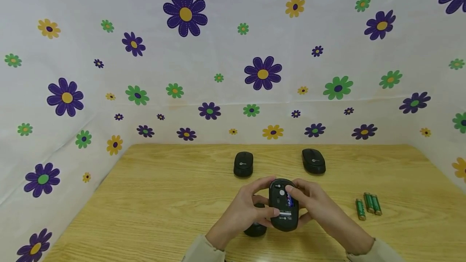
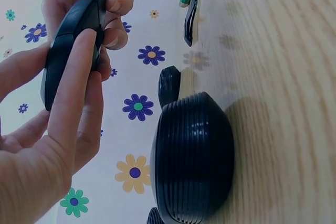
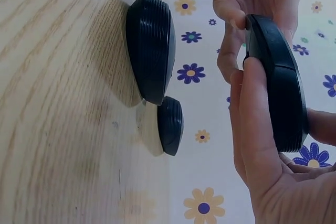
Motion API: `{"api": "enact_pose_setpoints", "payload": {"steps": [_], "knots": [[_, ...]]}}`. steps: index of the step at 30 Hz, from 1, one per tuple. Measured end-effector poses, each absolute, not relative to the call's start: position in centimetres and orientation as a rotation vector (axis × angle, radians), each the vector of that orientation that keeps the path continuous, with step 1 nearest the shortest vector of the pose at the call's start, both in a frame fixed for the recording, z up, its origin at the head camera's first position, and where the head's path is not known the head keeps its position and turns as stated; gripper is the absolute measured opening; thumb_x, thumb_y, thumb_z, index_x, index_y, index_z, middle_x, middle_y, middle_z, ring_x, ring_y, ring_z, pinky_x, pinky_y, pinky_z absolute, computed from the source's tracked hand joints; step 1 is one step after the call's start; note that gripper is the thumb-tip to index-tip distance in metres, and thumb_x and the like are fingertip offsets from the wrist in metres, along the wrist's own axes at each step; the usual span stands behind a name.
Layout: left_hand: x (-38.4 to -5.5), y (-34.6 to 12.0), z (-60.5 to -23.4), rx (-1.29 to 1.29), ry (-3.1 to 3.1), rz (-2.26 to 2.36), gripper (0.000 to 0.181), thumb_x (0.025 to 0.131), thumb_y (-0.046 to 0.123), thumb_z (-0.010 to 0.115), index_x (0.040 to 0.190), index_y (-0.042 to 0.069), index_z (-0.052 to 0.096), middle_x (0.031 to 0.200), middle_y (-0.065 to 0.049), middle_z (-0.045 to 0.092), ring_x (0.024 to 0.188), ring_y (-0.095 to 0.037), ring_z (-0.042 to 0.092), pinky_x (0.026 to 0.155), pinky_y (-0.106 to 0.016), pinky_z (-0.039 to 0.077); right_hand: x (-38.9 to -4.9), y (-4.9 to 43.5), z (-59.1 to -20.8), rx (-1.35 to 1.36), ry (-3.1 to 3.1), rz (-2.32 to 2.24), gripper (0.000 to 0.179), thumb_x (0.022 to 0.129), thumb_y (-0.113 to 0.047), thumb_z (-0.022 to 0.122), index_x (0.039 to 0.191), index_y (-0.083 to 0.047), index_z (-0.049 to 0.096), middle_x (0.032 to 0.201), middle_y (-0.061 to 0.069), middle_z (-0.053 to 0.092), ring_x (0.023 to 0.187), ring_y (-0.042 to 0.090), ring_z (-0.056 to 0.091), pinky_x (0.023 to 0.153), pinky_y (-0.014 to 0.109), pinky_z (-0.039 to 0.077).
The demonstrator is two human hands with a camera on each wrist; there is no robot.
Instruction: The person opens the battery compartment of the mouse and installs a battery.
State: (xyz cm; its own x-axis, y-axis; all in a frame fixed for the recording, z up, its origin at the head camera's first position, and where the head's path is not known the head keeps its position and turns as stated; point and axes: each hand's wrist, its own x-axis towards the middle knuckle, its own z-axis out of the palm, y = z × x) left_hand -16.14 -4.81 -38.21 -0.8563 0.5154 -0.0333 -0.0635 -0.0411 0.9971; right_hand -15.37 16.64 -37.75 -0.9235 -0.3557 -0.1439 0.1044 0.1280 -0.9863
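Low centre of my head view, upturned black plastic computer mouse (image 1: 283,205) gripped between my left hand (image 1: 251,209) and right hand (image 1: 314,203), fingers curled round both sides, underside label unreadable

Head camera: looking forward and down across the table (image 1: 153,197) from above. Wrist cameras: sitting close and low, rolled sideways, facing inward from opposite sides, both sharing the held mouse (image 2: 68,45) above the table.

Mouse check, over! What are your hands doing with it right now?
Both hands, left hand and right hand, grip the upturned mouse above the table. Battery bay open. Loose batteries at right. Nothing in the way.
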Motion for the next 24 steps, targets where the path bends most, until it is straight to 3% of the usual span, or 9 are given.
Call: {"api": "enact_pose_setpoints", "payload": {"steps": [13, 24], "knots": [[-16.13, -4.90, -38.28, 0.484, 1.850, 1.945, 0.069, 0.084, -0.013, 0.071, 0.146, 0.013, 0.055, 0.140, -0.009, 0.053, 0.100, -0.025, 0.069, 0.062, -0.039, 0.064, -15.62, 16.48, -37.60, -0.256, 2.044, -1.845, 0.040, 0.109, -0.016, 0.045, 0.133, 0.016, 0.045, 0.105, 0.015, 0.063, 0.087, 0.027, 0.069, 0.062, 0.042, 0.064], [-16.13, -4.36, -38.85, 0.469, 1.778, 1.984, 0.069, 0.085, -0.014, 0.069, 0.148, 0.008, 0.051, 0.137, -0.009, 0.055, 0.099, -0.024, 0.069, 0.062, -0.040, 0.064, -15.83, 17.21, -37.49, -0.238, 2.043, -1.802, 0.041, 0.108, -0.013, 0.043, 0.135, 0.018, 0.043, 0.109, 0.015, 0.063, 0.088, 0.026, 0.068, 0.060, 0.042, 0.063]]}}
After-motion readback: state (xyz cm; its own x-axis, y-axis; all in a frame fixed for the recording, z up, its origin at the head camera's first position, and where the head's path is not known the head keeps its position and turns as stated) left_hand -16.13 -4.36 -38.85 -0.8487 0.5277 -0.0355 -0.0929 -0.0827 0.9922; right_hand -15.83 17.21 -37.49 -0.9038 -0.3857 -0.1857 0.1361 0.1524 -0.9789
